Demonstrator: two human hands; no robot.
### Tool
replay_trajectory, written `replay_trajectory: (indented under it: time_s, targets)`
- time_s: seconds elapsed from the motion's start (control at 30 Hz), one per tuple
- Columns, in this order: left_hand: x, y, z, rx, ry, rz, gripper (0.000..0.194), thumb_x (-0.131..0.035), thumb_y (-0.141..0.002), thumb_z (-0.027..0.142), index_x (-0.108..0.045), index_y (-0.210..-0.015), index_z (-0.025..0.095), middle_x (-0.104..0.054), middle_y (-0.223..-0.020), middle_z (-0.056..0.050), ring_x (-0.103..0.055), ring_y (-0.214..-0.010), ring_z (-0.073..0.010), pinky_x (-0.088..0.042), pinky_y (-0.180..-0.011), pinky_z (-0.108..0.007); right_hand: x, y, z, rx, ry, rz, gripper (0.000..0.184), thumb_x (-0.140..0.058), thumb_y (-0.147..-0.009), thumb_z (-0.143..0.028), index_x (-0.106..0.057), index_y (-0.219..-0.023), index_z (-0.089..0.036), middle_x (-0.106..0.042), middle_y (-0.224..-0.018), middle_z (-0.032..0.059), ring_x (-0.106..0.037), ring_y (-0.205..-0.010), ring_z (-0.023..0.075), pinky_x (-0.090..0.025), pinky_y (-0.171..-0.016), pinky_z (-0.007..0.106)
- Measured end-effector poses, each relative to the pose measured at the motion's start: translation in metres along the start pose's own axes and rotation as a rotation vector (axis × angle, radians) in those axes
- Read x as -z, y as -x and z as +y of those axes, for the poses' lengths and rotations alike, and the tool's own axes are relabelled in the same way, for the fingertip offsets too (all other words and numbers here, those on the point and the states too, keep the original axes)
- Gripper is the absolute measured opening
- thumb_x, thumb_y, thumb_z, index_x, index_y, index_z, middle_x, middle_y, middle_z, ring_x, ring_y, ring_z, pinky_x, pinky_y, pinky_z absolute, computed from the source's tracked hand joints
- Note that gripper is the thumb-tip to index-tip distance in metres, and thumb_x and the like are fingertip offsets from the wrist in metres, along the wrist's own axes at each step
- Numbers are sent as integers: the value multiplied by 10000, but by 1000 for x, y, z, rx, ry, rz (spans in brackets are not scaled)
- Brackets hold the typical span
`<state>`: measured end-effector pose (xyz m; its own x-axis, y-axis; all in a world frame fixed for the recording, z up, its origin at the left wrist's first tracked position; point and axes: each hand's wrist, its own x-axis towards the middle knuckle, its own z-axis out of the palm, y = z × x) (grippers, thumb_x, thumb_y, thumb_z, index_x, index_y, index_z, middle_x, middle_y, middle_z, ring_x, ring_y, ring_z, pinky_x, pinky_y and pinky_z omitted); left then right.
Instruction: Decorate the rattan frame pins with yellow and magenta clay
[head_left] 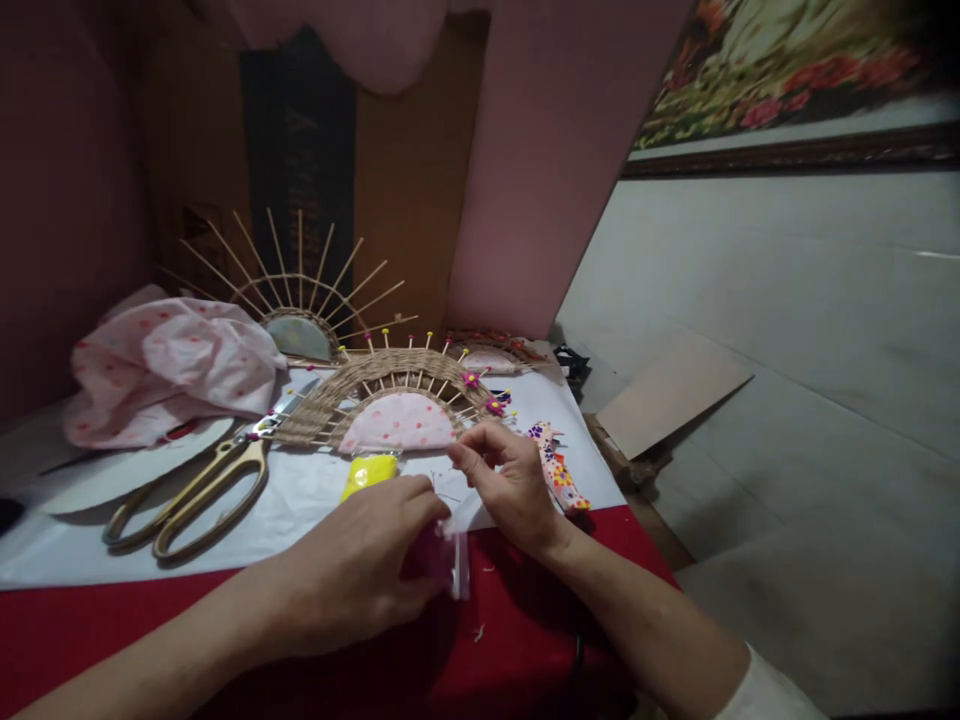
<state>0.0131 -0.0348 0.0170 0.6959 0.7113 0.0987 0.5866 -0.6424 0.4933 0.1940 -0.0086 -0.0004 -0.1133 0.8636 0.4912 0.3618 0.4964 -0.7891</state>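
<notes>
My left hand (360, 570) is closed around a small clear plastic bag (459, 566) with something purplish-pink inside, partly hidden by my fingers. Thumb and forefinger of my right hand (514, 487) are pinched together just above the bag; whatever they hold is too small to make out. Right behind my hands lies a woven half-round fan (322, 398) on sticks tipped with yellow and pink beads, with small pink flowers on its right side. At its centre is a pink dotted fabric half-circle (397, 422). A yellow packet (369, 474) lies beyond my left knuckles.
Large scissors (214, 490) rest on white paper (292, 530) at the left, beside crumpled dotted cloth (180, 360). A second stick fan (300, 295) leans against cardboard (409, 200) behind. Flower-print fabric (561, 470) lies right, near the red table's (525, 640) edge.
</notes>
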Motion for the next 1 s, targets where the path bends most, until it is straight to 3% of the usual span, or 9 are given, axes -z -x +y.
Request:
replay_trajectory:
  time_s: [0.07, 0.13, 0.23, 0.4, 0.6, 0.77, 0.83, 0.9, 1.0]
  targets:
    - [3, -4, -6, -33, 62, 207, 376, -558, -738, 158, -523, -1109, 211, -561, -1061, -63, -544, -927, -203, -441, -801, -323, 0, 0, -2, -26, -17, 19, 248, -553, -862, -356, -578, -696, -174, -536, -636, -10, -458, -571, 101, -370, -529, 228]
    - [9, -7, -11, -66, 102, 399, 409, -527, -743, 125, -500, -1143, 208, -541, -1080, -71, -522, -1002, -209, -434, -853, -335, 0, 0, -3, -89, -87, 7, 262, -515, -882, -374, -584, -726, -175, -516, -628, -15, -455, -557, 96, -373, -508, 217]
    - [16, -10, -12, -24, 123, 513, 341, -550, -739, 173, -521, -1077, 213, -546, -1057, -74, -523, -1007, -236, -452, -833, -364, 0, 0, -4, -162, -230, -93, 272, -482, -894, -396, -598, -782, -178, -513, -646, -18, -453, -524, 83, -371, -465, 200]
    - [17, -9, -8, -10, 136, 559, 321, -558, -740, 183, -530, -1054, 237, -552, -1052, -71, -530, -1013, -244, -462, -831, -371, -2, 2, -7, -150, -337, -252, 257, -500, -883, -371, -571, -730, -177, -498, -618, -28, -432, -492, 68, -366, -450, 192]
    - [8, -9, -12, -46, 126, 590, 313, -531, -759, 145, -536, -1054, 249, -562, -1069, -64, -532, -1029, -242, -448, -866, -376, -4, 3, -10, -177, -386, -275, 200, -552, -844, -347, -566, -732, -182, -490, -610, -36, -424, -503, 71, -363, -458, 196]
    - [21, -6, -16, -81, 162, 433, 318, -569, -779, 226, -546, -1095, 249, -558, -1155, -70, -512, -1081, -239, -433, -893, -349, -2, 2, -8, -173, -433, -284, 161, -597, -800, -324, -561, -740, -179, -516, -692, -21, -448, -532, 71, -384, -456, 189]
    - [32, -6, -23, 6, 148, 525, 294, -567, -792, 299, -569, -1079, 232, -568, -1152, -69, -521, -1059, -239, -428, -882, -353, 0, 1, -8, -219, -465, -273, 179, -601, -785, -334, -552, -716, -176, -509, -647, -32, -437, -473, 64, -383, -424, 191]
    - [42, -7, -35, 149, 123, 595, 249, -528, -806, 340, -607, -994, 196, -618, -988, -65, -569, -879, -214, -453, -750, -324, 2, 0, -8, -276, -458, -282, 196, -619, -759, -326, -538, -666, -174, -497, -570, -47, -427, -434, 63, -378, -414, 194]
    - [48, -6, -56, 348, 62, 449, 288, -537, -777, 427, -623, -886, 175, -631, -779, -45, -557, -674, -188, -412, -593, -288, 2, 0, -10, -331, -392, -385, 161, -614, -739, -264, -535, -632, -172, -517, -533, -44, -442, -451, 71, -367, -438, 195]
